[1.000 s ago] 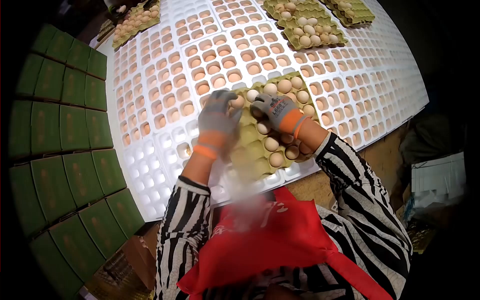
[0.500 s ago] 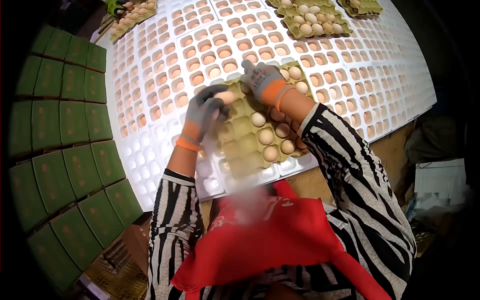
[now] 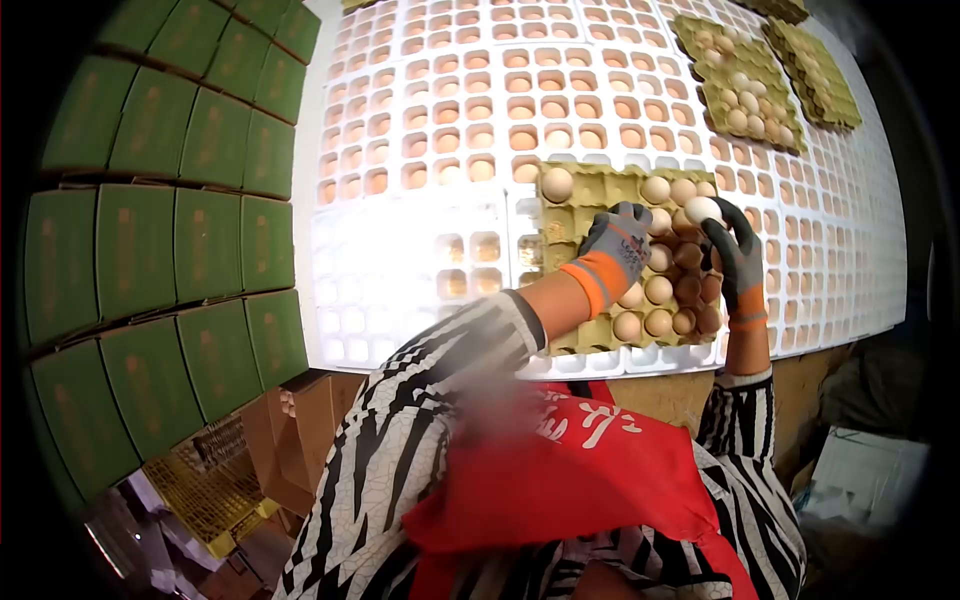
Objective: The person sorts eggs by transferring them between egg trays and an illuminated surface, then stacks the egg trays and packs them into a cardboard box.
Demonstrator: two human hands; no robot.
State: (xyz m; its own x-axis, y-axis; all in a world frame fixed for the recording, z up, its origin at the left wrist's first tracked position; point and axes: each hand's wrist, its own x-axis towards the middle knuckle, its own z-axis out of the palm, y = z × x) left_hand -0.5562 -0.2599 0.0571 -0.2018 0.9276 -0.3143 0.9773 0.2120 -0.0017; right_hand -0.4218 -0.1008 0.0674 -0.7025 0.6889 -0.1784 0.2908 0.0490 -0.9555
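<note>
A greenish pulp egg tray [image 3: 590, 218] lies in front of me on white foam trays, with eggs mostly in its right half. My right hand [image 3: 738, 250], in a grey and orange glove, grips a white egg [image 3: 703, 210] by the tray's right edge. My left hand [image 3: 618, 250], gloved alike, reaches over the middle of the tray beside a pale egg [image 3: 657, 222]. Its fingers are curled downward, and what they hold, if anything, is hidden. One egg [image 3: 557, 184] sits alone in the tray's far left corner.
White foam trays [image 3: 500, 105] full of eggs cover the table, with vacant foam cells [image 3: 385, 225] at left. More pulp trays [image 3: 715, 80] of eggs stand far right. Green boxes [image 3: 150, 240] are stacked at left, with an open carton [image 3: 290, 430] and yellow crate [image 3: 205, 490] below.
My view has shifted left. The left hand, which held an egg at the tray's left side, is now over its middle. The right hand has moved to the right edge and holds a white egg.
</note>
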